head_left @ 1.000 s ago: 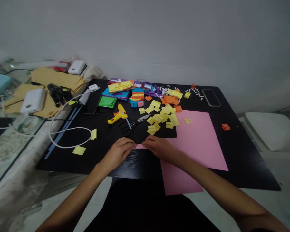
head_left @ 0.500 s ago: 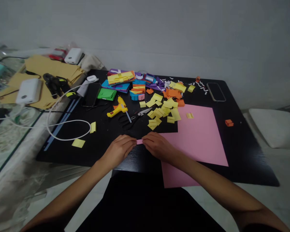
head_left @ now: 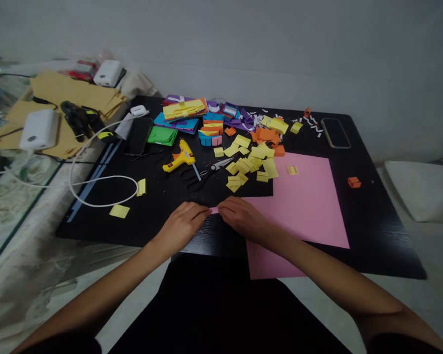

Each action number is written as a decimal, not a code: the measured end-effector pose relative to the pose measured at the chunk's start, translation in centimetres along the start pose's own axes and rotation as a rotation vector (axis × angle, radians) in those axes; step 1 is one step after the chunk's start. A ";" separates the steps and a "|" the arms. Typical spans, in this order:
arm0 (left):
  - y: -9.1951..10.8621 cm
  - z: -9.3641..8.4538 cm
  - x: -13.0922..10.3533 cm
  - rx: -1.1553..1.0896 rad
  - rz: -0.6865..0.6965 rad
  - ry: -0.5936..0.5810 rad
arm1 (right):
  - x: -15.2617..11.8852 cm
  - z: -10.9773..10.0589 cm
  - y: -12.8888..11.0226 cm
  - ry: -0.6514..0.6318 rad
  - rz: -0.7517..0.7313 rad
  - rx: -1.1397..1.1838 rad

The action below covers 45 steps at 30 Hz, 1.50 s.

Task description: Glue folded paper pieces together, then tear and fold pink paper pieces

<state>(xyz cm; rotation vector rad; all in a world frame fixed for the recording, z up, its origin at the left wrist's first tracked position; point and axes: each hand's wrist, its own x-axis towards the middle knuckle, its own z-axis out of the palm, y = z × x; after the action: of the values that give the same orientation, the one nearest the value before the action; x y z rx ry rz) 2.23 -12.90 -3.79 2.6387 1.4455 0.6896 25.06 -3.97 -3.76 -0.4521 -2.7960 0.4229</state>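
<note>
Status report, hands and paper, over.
Left hand, right hand: pinching opposite ends of small pink paper. Yellow glue gun beyond, touching neither hand. Large pink sheet beneath right forearm.

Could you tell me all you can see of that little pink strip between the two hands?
The pink strip is narrow, apparently paper, close in colour to the large pink sheet on its right. Only a short middle part shows: the left hand and right hand hold and cover its ends, hiding its full length. It runs crosswise over the black tabletop, near the front edge; any folds are too small to make out.
</note>
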 end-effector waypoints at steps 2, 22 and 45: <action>0.1 0.0 0.0 0.002 -0.006 -0.010 | 0.0 -0.2 -0.1 -0.013 -0.008 -0.020; 0.6 -0.1 0.2 0.034 -0.001 -0.035 | 0.3 -0.1 -0.5 -0.043 -0.011 -0.121; 5.9 1.4 -1.7 0.204 -0.298 -0.160 | -2.9 1.4 -3.8 0.006 0.176 -0.054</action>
<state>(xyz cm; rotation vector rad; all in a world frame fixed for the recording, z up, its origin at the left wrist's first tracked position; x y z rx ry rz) 6.69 -17.40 -4.13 2.4623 1.8914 0.3107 26.25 -8.71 -4.40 -0.7132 -2.7783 0.3829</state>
